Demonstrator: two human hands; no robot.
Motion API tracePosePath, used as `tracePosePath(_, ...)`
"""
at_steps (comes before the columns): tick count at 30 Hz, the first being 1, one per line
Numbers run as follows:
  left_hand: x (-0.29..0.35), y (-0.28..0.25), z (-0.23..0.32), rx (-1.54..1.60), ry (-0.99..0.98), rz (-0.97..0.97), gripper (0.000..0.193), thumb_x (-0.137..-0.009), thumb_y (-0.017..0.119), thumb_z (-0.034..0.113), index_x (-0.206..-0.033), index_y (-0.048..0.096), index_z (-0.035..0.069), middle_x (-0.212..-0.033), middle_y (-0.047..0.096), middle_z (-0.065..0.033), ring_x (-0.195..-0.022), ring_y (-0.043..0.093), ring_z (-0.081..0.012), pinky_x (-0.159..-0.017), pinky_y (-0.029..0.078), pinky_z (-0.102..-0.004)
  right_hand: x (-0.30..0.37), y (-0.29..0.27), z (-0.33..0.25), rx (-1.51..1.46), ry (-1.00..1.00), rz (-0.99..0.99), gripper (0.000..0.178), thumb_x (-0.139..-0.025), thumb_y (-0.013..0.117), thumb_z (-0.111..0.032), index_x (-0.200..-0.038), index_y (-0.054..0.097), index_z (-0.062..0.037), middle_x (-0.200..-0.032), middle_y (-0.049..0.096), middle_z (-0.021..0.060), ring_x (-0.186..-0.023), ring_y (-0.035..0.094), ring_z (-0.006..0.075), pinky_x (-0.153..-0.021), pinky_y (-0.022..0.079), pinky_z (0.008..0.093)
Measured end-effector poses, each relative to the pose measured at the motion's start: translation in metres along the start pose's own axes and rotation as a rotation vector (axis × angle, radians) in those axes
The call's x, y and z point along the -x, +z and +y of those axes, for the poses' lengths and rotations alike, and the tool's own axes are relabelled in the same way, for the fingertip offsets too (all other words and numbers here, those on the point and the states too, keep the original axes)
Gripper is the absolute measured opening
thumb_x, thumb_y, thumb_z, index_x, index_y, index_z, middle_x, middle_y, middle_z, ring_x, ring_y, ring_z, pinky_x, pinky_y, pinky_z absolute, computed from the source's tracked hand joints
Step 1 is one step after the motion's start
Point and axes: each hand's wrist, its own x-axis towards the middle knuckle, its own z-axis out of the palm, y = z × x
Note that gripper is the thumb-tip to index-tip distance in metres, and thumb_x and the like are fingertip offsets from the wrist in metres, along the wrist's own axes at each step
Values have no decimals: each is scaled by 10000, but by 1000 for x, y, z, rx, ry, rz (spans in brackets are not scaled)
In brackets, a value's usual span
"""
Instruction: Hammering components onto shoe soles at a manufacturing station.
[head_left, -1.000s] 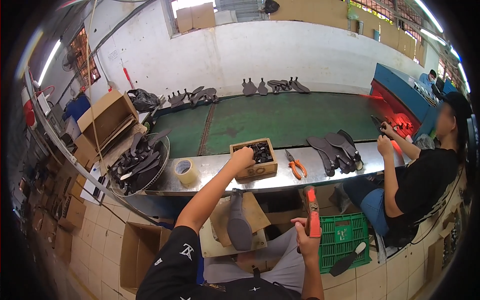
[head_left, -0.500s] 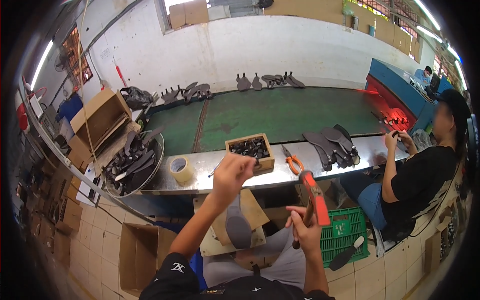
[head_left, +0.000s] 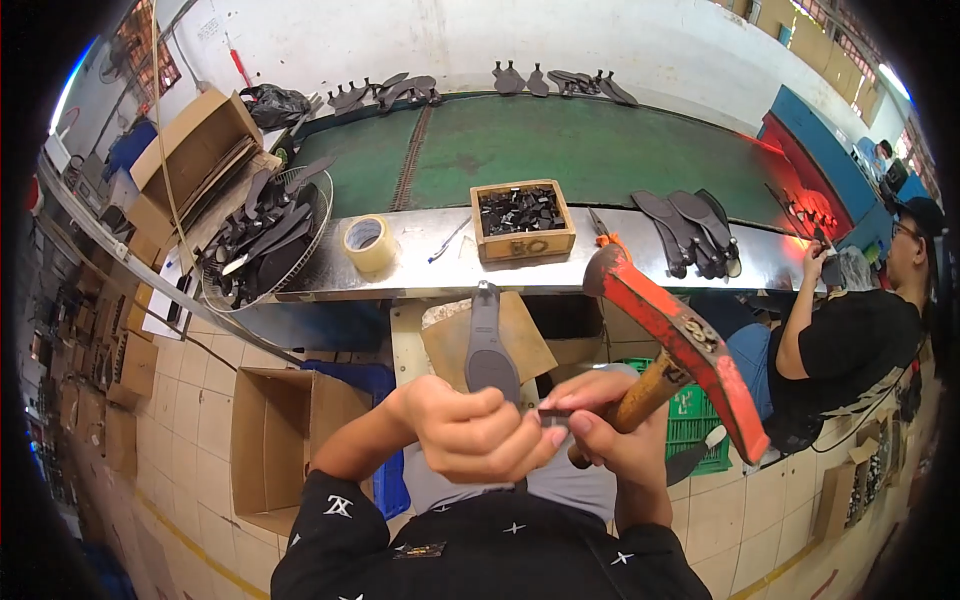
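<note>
At lower centre, a left hand (head_left: 470,430) and a right hand (head_left: 625,425) meet at a small black piece (head_left: 553,413)

A wire basket (head_left: 330,213) at middle left holds dark soles. Next, a tape roll (head_left: 373,258) stands on the metal desk (head_left: 425,278). The left hand's fingers are curled, tips by the piece; whether they grip it I cannot tell. Above, a grey sole (head_left: 491,345) lies over a brown board (head_left: 525,335), below a wooden box (head_left: 527,246) of black pieces. The right hand's fingers pinch the piece between both hands and hold a red-headed hammer (head_left: 690,335). At right sits a co-worker (head_left: 850,335).
</note>
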Motion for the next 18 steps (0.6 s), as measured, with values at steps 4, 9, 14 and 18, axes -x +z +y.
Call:
tracePosePath(4,76,19,24,-6,-742,36,326,-768,803,80,-1064,669,58,-965,649,-77,-872,610,-240,-721,498,-339,-21,-7,35,122,3,126,142,-850,678,-3,-979,639,41,-1055,669,199,-520,528,53,-418,397,187)
tracePosePath(9,168,73,16,63,-1412,-108,488,-809,796,261,-1189,618,12,-1082,666,-145,-913,611,-346,-858,472,-403,-82,-45,124,472,8,114,172,-869,719,-65,-1016,683,19,-1003,690,81,-756,595,67,-643,468,202)
tracePosePath(14,191,97,6,395,-1511,-290,496,-830,760,358,-1227,633,90,-1094,702,-143,-995,641,-336,-907,438,-410,-117,-50,164,646,4,58,215,-883,701,-126,-1040,690,20,-868,704,59,-776,610,105,-719,493,273)
tracePosePath(18,188,101,11,437,-1522,-190,340,-814,761,278,-1069,684,67,-1018,717,-116,-896,654,-339,-894,442,-411,-125,-54,172,631,61,52,233,-862,701,-129,-1041,688,19,-873,710,102,-781,639,149,-737,505,296)
